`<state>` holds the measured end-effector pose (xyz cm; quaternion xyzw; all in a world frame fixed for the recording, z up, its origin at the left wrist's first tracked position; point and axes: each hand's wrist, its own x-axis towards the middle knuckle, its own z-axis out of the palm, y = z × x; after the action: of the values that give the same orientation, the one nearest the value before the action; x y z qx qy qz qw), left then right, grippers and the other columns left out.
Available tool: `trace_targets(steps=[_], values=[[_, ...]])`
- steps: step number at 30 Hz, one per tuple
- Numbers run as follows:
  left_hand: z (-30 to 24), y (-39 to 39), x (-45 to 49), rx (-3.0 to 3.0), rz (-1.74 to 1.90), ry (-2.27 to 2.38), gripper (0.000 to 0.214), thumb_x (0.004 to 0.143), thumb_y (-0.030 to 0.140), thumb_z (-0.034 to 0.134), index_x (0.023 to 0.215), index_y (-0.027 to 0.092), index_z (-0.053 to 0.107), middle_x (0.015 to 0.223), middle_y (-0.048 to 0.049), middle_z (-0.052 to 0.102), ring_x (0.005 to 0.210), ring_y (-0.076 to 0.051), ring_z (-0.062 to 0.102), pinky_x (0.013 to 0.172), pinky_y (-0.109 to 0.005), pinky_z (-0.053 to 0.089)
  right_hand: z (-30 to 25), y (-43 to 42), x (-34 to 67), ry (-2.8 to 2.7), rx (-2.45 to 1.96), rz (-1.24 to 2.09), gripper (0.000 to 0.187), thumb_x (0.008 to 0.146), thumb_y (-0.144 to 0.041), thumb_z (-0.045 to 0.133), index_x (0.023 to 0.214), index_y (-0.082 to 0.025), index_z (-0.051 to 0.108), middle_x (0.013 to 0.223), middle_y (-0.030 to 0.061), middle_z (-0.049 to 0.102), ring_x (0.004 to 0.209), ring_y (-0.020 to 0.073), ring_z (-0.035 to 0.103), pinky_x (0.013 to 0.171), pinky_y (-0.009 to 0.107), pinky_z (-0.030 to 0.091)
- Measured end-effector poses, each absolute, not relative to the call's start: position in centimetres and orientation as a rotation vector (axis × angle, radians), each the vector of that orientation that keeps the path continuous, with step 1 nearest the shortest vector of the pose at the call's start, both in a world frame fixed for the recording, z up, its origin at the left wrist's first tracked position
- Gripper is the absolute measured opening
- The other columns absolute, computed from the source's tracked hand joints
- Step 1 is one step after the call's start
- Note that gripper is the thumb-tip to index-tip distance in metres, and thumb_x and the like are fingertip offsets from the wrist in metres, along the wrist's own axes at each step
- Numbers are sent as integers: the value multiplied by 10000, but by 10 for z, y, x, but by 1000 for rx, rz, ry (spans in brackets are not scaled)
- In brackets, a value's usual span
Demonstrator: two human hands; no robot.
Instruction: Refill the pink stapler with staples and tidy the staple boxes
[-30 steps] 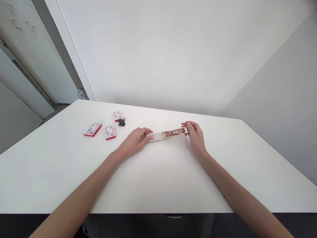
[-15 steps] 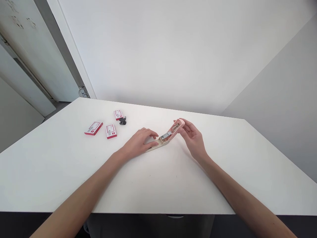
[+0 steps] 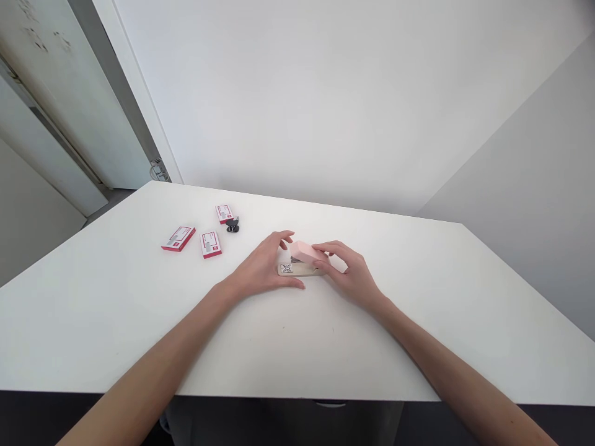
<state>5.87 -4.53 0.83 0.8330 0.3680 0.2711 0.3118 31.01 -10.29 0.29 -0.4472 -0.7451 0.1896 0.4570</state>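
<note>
A stapler [image 3: 305, 252] with a pink top and a cream base lies on the white table between my two hands. Its top is folded down over the base, with a small gap at the left end. A dark pattern marks the left end of the base. My right hand [image 3: 349, 267] grips the stapler's right end between thumb and fingers. My left hand [image 3: 263, 263] surrounds the left end, thumb and fingers spread apart; whether it touches the base I cannot tell.
On the left of the table [image 3: 116, 316] lie three red-and-white small boxes: one at the far left [image 3: 178, 238], one nearer [image 3: 211, 244], one behind [image 3: 224, 214]. Against the rear box sits a small black staple remover [image 3: 233, 224]. A white wall [image 3: 297, 111] rises behind the table.
The stapler's pink top has swung from wide open to the right, over and down onto the base. My right hand moved left with it, and my left hand's fingers spread around the base.
</note>
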Motion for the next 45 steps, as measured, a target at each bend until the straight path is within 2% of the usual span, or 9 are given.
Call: trace_targets(steps=[4, 10, 17, 23, 25, 29, 33, 40, 45], values=[[6, -44, 59, 2230, 742, 947, 1117, 676, 688, 894, 1561, 313, 325, 1510, -122, 493, 1330, -334, 548, 1042, -502, 529, -2, -100, 313, -1868, -1090, 402, 254, 1054, -412, 620, 1272, -323, 715, 1216, 71, 743, 1143, 263, 691, 967, 462, 575], [4, -42, 58, 2244, 772, 995, 1031, 733, 663, 867, 1548, 303, 350, 1469, -116, 527, 1309, -327, 572, 1066, -518, 518, -2, -97, 314, -1838, -1149, 347, 220, 1044, -420, 631, 1210, -311, 727, 1199, 68, 747, 1136, 268, 690, 980, 470, 559], [5, -42, 58, 2237, 815, 1132, 717, 922, 628, 683, 1497, 282, 431, 1443, -111, 561, 1299, -306, 591, 1047, -495, 536, -1, -92, 316, -1576, -1359, 399, 313, 1003, -477, 653, 1245, -284, 702, 1259, 76, 739, 1104, 264, 681, 913, 439, 560], [5, -38, 57, 2398, 920, 1323, 528, 1011, 556, 558, 1410, 215, 500, 1413, -138, 584, 1373, -335, 512, 1145, -540, 451, -3, -90, 317, -1554, -1398, 543, 425, 954, -516, 676, 1305, -276, 678, 1356, 85, 717, 1135, 265, 686, 924, 429, 567], [2, -34, 54, 2464, 961, 1439, 502, 1012, 511, 556, 1390, 185, 512, 1431, -162, 573, 1387, -353, 487, 1174, -557, 417, -2, -90, 317, -1582, -1425, 592, 453, 948, -502, 677, 1347, -289, 660, 1347, 77, 723, 1097, 262, 695, 881, 413, 576], [-5, -29, 46, 2479, 969, 1724, 507, 998, 457, 554, 1390, 138, 520, 1543, -230, 481, 1496, -420, 366, 1217, -613, 339, -1, -93, 318, -1646, -1486, 691, 557, 937, -460, 668, 1465, -307, 576, 1251, 61, 751, 956, 248, 703, 774, 385, 582], [-8, -30, 45, 2465, 936, 1882, 521, 993, 429, 513, 1381, 82, 530, 1622, -287, 384, 1576, -456, 239, 1257, -654, 245, 0, -94, 320, -1719, -1492, 712, 608, 944, -426, 638, 1528, -312, 508, 1239, 55, 746, 939, 250, 700, 772, 392, 581], [-2, -41, 39, 2445, 953, 1999, 581, 918, 369, 519, 1402, 47, 531, 1721, -275, 243, 1636, -484, 16, 1299, -703, 59, 0, -95, 323, -1744, -1478, 709, 557, 959, -421, 593, 1487, -265, 514, 1298, 81, 719, 1038, 269, 692, 819, 395, 571], [-2, -61, 11, 2399, 937, 2133, 693, 907, 388, 522, 1498, 30, 468, 1738, -290, 198, 1625, -525, -22, 1261, -770, 64, -6, -92, 325, -1694, -1481, 693, 523, 941, -396, 575, 1438, -244, 528, 1272, 90, 717, 1011, 264, 685, 798, 397, 563]])
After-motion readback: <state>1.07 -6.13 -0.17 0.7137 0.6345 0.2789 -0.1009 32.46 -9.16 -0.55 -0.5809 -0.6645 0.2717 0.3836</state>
